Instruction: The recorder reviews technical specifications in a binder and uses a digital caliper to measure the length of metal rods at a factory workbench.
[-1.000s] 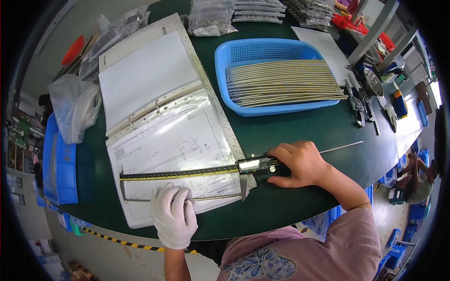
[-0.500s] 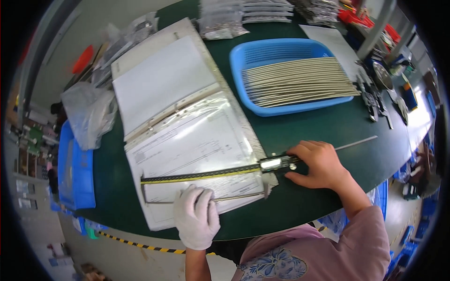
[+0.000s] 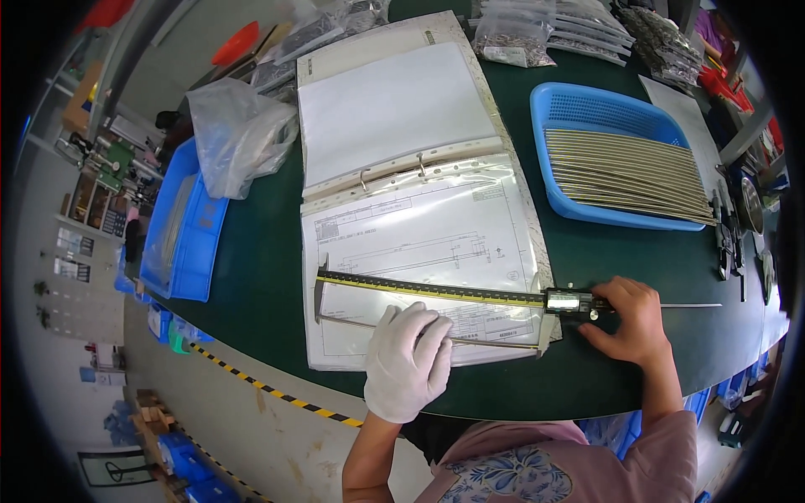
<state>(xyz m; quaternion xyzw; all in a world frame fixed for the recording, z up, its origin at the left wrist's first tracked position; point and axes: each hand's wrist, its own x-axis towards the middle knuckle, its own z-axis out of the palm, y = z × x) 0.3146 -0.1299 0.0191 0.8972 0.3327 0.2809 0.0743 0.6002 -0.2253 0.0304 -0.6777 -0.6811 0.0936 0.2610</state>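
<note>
My left hand (image 3: 408,362), in a white glove, is closed around the middle of a thin metal rod (image 3: 495,343). The rod lies between the jaws of a long digital caliper (image 3: 436,291), one end by each jaw. With bare fingers, my right hand (image 3: 631,321) grips the caliper at its display slider, and the depth bar sticks out to the right beyond it. Caliper and rod are over an open ring binder (image 3: 402,158), whose lower page is a technical drawing (image 3: 411,230) in a clear sleeve.
Behind my right hand stands a blue plastic basket (image 3: 545,180) filled with many metal rods (image 3: 620,172). More calipers (image 3: 726,230) lie at its right. To the left are a clear plastic bag (image 3: 243,138) and a blue bin (image 3: 197,260). Bagged parts (image 3: 516,33) are stacked at the back.
My view has swung left, so the table and its things appear farther right. Both hands keep their holds on the rod and the caliper.
</note>
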